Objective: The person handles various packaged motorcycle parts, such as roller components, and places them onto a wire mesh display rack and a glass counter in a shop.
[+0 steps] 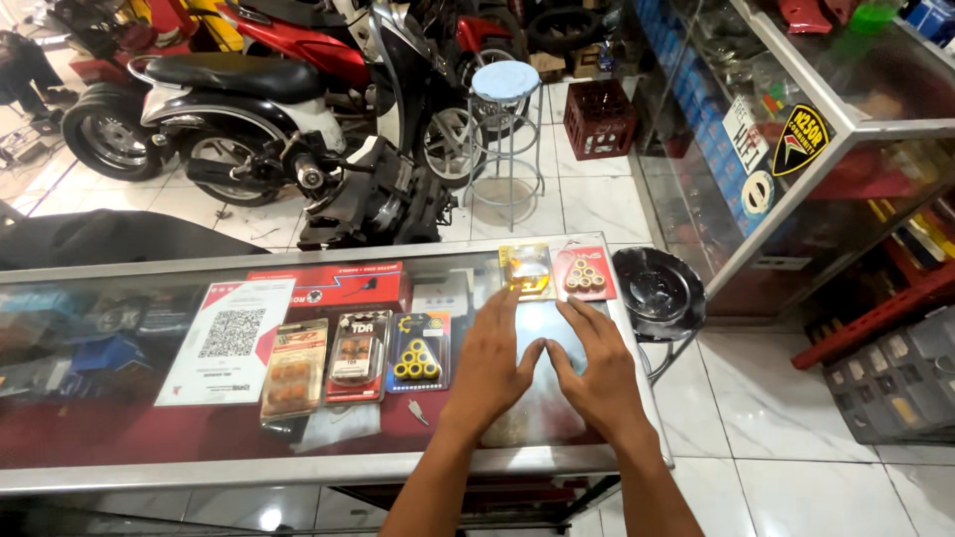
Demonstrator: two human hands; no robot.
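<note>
Near the right end of the glass counter (pixel 119 475), both hands (pixel 549 370) lay flat and released, holding nothing, fingertips just short of two blister packs (pixel 557 270) by the far edge.

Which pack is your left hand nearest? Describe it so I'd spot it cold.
Start at the glass counter. Beyond the left hand, near the far edge, two small blister packs lie side by side. It's the yellow pack, left of the red pack showing a ring of rollers.
</note>
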